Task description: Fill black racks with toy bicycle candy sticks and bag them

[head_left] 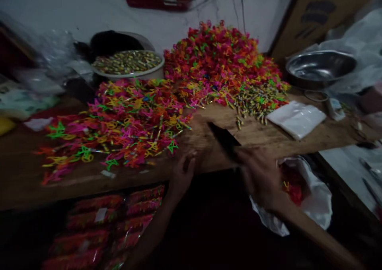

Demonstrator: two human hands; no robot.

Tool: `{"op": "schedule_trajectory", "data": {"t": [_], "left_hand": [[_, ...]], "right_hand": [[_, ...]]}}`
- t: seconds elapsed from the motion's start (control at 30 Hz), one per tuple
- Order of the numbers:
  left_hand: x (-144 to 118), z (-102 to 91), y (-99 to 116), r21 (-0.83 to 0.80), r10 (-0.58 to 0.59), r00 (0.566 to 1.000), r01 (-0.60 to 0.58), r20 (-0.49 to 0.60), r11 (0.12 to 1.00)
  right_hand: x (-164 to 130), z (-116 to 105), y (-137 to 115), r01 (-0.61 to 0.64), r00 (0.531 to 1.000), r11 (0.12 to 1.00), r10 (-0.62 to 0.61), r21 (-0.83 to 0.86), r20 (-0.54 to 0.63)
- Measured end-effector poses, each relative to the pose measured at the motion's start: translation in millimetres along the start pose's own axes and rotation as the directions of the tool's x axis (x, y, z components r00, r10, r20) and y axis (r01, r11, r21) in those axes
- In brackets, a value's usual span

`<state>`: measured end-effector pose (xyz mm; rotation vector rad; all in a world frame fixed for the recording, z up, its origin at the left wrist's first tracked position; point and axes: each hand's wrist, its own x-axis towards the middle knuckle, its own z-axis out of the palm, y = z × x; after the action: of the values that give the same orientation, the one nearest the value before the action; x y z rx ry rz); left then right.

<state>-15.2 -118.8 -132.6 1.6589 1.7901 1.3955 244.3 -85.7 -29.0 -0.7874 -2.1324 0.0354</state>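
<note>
My right hand [259,174] is closed around a dark, flat, pointed tool that looks like a knife [224,138], held over the bare wood of the table. Motion blurs this hand and the tool. At the table's front edge is my left hand [184,167], its fingers smeared, so its grip is unclear. Just left of it spreads a loose heap of small bright plastic pieces [128,123] in pink, orange, yellow and green, with some thin shiny sticks among them. A taller pile of similar pieces [221,59] rises behind.
Small yellowish striped pieces fill a white tub [149,74] and lie in a cluster [253,101]. On the right are a metal bowl [322,67] and a stack of white plastic bags [297,119]. Below sit filled packets [86,238] and an open white bag [319,202] with red pieces.
</note>
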Motion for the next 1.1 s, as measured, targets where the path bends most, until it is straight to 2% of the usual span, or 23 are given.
{"op": "schedule_trajectory", "data": {"t": [0.03, 0.07, 0.13, 0.17, 0.23, 0.3, 0.4, 0.47, 0.57, 0.6, 0.67, 0.73, 0.8, 0.93, 1.0, 1.1], "left_hand": [[0, -2.8, -5, 0.001, -0.014, 0.999, 0.014, -0.041, 1.000], [1, -4.6, -8, 0.003, -0.021, 0.998, 0.021, -0.066, 1.000], [4, -5.7, -12, 0.012, -0.014, 0.998, 0.015, -0.067, 1.000], [7, -5.5, -13, 0.017, -0.004, 0.999, 0.005, -0.049, 1.000], [15, -4.0, -13, 0.026, 0.015, 1.000, -0.015, 0.006, 1.000], [24, -1.2, -13, 0.067, 0.064, 0.997, -0.067, 0.037, 0.996], [38, 6.0, -13, 0.197, 0.207, 0.978, -0.210, 0.037, 0.958], [43, 12.3, -11, 0.288, 0.266, 0.961, -0.277, 0.076, 0.917], [45, 20.3, -7, 0.440, 0.268, 0.951, -0.308, 0.151, 0.844], [44, 21.9, -5, 0.483, 0.260, 0.952, -0.307, 0.163, 0.820], [43, 23.3, -4, 0.522, 0.234, 0.957, -0.290, 0.172, 0.802], [43, 22.7, -4, 0.514, 0.212, 0.962, -0.270, 0.170, 0.814], [46, 21.2, -6, 0.500, 0.210, 0.964, -0.264, 0.162, 0.825], [50, 19.3, -10, 0.491, 0.214, 0.959, -0.279, 0.184, 0.825], [50, 20.3, -13, 0.471, 0.219, 0.960, -0.276, 0.173, 0.838], [48, 22.6, -17, 0.372, 0.228, 0.969, -0.246, 0.091, 0.895]], "right_hand": [[0, 29, -4, 0.124, 0.992, 0.990, -0.121, -0.073, 0.039], [-3, 56, -6, 0.179, 0.980, 0.977, -0.166, -0.116, 0.111], [-13, 99, -6, 0.179, 0.950, 0.974, -0.134, -0.142, 0.283], [-18, 113, -5, 0.159, 0.929, 0.978, -0.102, -0.136, 0.356], [-24, 123, 0, 0.109, 0.891, 0.990, -0.059, -0.086, 0.450], [-18, 118, 10, 0.066, 0.890, 0.998, -0.048, -0.024, 0.453], [21, 114, 32, -0.019, 0.929, 1.000, 0.022, -0.013, 0.369], [59, 129, 44, -0.069, 0.930, 0.997, 0.077, -0.036, 0.360], [114, 179, 49, -0.090, 0.869, 0.993, 0.118, -0.080, 0.481], [127, 197, 47, -0.093, 0.831, 0.992, 0.127, -0.090, 0.542], [144, 227, 42, -0.102, 0.756, 0.988, 0.155, -0.119, 0.637], [150, 243, 42, -0.122, 0.716, 0.983, 0.183, -0.137, 0.673], [150, 241, 50, -0.157, 0.741, 0.975, 0.223, -0.159, 0.633], [149, 211, 78, -0.159, 0.856, 0.958, 0.254, -0.239, 0.449], [143, 193, 92, -0.157, 0.863, 0.940, 0.280, -0.304, 0.421], [119, 166, 111, -0.242, 0.823, 0.877, 0.413, -0.415, 0.391]]}}
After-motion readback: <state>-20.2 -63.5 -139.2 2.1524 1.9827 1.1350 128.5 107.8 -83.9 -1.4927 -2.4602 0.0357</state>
